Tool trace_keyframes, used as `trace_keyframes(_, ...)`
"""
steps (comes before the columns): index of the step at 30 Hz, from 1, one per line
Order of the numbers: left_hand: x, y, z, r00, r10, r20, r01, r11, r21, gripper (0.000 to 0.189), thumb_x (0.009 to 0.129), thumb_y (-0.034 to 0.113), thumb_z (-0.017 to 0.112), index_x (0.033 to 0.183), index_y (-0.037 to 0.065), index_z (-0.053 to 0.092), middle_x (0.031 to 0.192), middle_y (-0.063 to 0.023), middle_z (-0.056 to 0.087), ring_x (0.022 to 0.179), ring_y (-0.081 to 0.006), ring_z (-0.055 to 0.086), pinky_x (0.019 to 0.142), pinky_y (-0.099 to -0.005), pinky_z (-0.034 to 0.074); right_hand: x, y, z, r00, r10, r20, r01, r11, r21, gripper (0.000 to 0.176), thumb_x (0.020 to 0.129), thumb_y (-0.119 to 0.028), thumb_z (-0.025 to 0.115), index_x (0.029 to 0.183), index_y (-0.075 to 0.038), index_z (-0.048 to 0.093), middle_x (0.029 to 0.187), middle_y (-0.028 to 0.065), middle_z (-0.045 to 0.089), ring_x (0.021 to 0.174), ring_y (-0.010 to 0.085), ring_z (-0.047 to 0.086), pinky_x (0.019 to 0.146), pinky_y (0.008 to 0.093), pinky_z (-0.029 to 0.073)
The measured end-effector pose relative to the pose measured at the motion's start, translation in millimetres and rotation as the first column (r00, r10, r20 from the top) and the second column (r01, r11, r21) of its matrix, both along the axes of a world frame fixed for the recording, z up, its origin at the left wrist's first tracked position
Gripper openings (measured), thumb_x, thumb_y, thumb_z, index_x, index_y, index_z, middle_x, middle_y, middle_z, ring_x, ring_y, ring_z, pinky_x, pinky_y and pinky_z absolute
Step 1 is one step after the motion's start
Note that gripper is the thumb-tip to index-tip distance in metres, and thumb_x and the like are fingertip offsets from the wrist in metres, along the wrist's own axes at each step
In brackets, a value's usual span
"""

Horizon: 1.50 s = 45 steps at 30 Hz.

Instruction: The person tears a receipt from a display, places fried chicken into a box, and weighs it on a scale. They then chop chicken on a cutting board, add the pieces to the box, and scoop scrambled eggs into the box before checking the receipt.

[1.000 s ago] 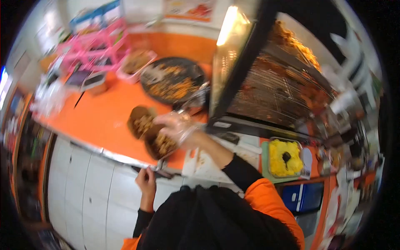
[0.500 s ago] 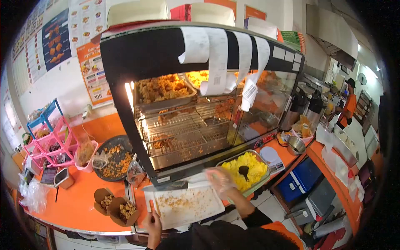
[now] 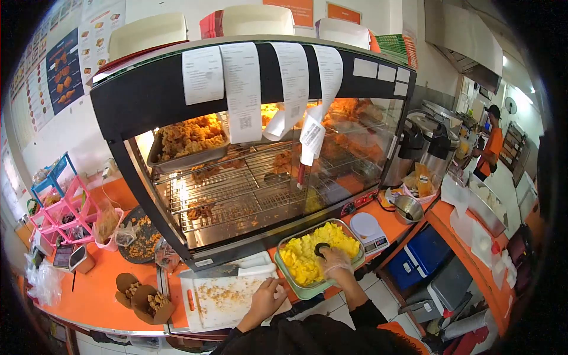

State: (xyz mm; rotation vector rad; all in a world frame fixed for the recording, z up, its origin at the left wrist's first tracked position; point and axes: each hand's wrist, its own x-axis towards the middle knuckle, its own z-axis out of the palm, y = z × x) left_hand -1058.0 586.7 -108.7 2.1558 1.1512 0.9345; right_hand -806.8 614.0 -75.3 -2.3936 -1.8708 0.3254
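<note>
My right hand (image 3: 335, 261), in a clear plastic glove, rests over a tray of yellow food (image 3: 302, 260) and grips a black scoop (image 3: 320, 248) stuck in it. My left hand (image 3: 264, 297), bare, lies flat with fingers spread on the right edge of a white cutting board (image 3: 222, 296) strewn with crumbs. A knife (image 3: 234, 271) lies along the board's far edge. Two brown paper boxes (image 3: 142, 296) filled with fried pieces stand on the orange counter (image 3: 89, 299) to the left of the board.
A heated glass display case (image 3: 248, 171) with fried chicken on racks and order slips fills the middle. A digital scale (image 3: 368, 228), metal bowl (image 3: 408, 207) and urns sit right. Pink racks (image 3: 65, 213) and a dark crumb tray (image 3: 139, 236) are left. Another person (image 3: 490, 147) in orange stands far right.
My right hand moved from the paper boxes across the board to the yellow food tray and took the scoop. My left hand moved from the counter's edge onto the board. The view swung upright.
</note>
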Motion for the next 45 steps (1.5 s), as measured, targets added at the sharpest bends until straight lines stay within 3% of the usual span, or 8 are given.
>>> trace_keyframes(7,24,-8,-12,0.989,0.119,-0.092,-0.108,0.988,0.113,0.038,0.077,0.025,0.072,0.110,0.010,0.062,0.105,-0.0095,0.056,0.094,-0.0285,0.058,0.075,-0.0380,0.051,51,11,3,0.992,0.124,-0.003,-0.120,0.969,0.216,0.042,0.087,-0.038,0.054,0.121,-0.014,0.057,0.118,0.0155,0.058,0.113,0.0311,0.052,0.098,0.0417,0.040)
trace_keyframes(13,41,-13,-29,0.986,0.153,-0.059,-0.147,0.985,0.095,0.033,0.076,0.024,0.074,0.105,0.010,0.065,0.102,-0.0058,0.059,0.092,-0.0252,0.060,0.075,-0.0357,0.051,28,23,4,0.994,0.076,-0.077,-0.086,0.987,-0.136,0.058,0.086,-0.047,0.052,0.133,-0.014,0.044,0.129,0.0185,0.050,0.120,0.0357,0.047,0.101,0.0432,0.038)
trace_keyframes(18,47,-14,-24,0.979,0.201,-0.044,-0.197,0.977,0.087,0.031,0.074,0.022,0.076,0.102,0.011,0.066,0.100,-0.0054,0.061,0.089,-0.0250,0.062,0.074,-0.0349,0.052,22,29,-26,0.992,0.091,-0.090,-0.099,0.991,-0.089,0.073,0.084,-0.053,0.052,0.141,-0.012,0.032,0.138,0.0245,0.038,0.124,0.0375,0.043,0.106,0.0435,0.033)
trace_keyframes(21,50,-11,-22,0.975,0.216,-0.048,-0.213,0.974,0.074,0.031,0.074,0.022,0.076,0.101,0.011,0.067,0.100,-0.0052,0.061,0.088,-0.0251,0.063,0.073,-0.0351,0.053,31,38,-62,0.999,-0.007,-0.051,0.010,0.997,0.073,0.074,0.083,-0.054,0.053,0.137,-0.006,0.037,0.137,0.0209,0.043,0.126,0.0349,0.043,0.106,0.0431,0.032)
trace_keyframes(37,53,-10,-26,0.972,0.230,-0.049,-0.225,0.970,0.096,0.030,0.072,0.024,0.077,0.097,0.010,0.068,0.099,-0.0055,0.061,0.085,-0.0260,0.064,0.071,-0.0356,0.052,27,52,-16,0.988,-0.098,-0.116,0.055,0.944,-0.326,0.061,0.078,-0.048,0.057,0.120,-0.003,0.054,0.125,0.0177,0.056,0.118,0.0288,0.052,0.100,0.0408,0.038)
trace_keyframes(40,54,-11,-23,0.970,0.238,-0.046,-0.231,0.965,0.125,0.031,0.072,0.024,0.078,0.097,0.010,0.067,0.099,-0.0058,0.061,0.085,-0.0264,0.063,0.071,-0.0358,0.052,77,83,-154,0.976,0.206,-0.070,-0.201,0.977,0.071,0.054,0.077,-0.038,0.062,0.118,-0.004,0.056,0.121,0.0183,0.058,0.111,0.0306,0.057,0.094,0.0411,0.045)
trace_keyframes(42,54,-11,-21,0.967,0.248,-0.056,-0.239,0.962,0.130,0.033,0.071,0.025,0.078,0.099,0.010,0.067,0.102,-0.0072,0.061,0.086,-0.0275,0.063,0.071,-0.0365,0.052,134,113,-314,0.888,0.419,0.189,-0.452,0.716,0.533,0.050,0.076,-0.031,0.066,0.116,-0.004,0.057,0.118,0.0187,0.060,0.106,0.0317,0.060,0.089,0.0413,0.049)
trace_keyframes(45,55,-11,-21,0.964,0.249,-0.096,-0.238,0.965,0.112,0.036,0.070,0.026,0.078,0.100,0.010,0.066,0.106,-0.0094,0.060,0.089,-0.0293,0.062,0.072,-0.0380,0.052,46,53,-26,0.971,0.238,-0.029,-0.240,0.964,-0.114,0.045,0.074,-0.020,0.066,0.116,-0.006,0.056,0.113,0.0207,0.061,0.106,0.0344,0.058,0.090,0.0425,0.048)
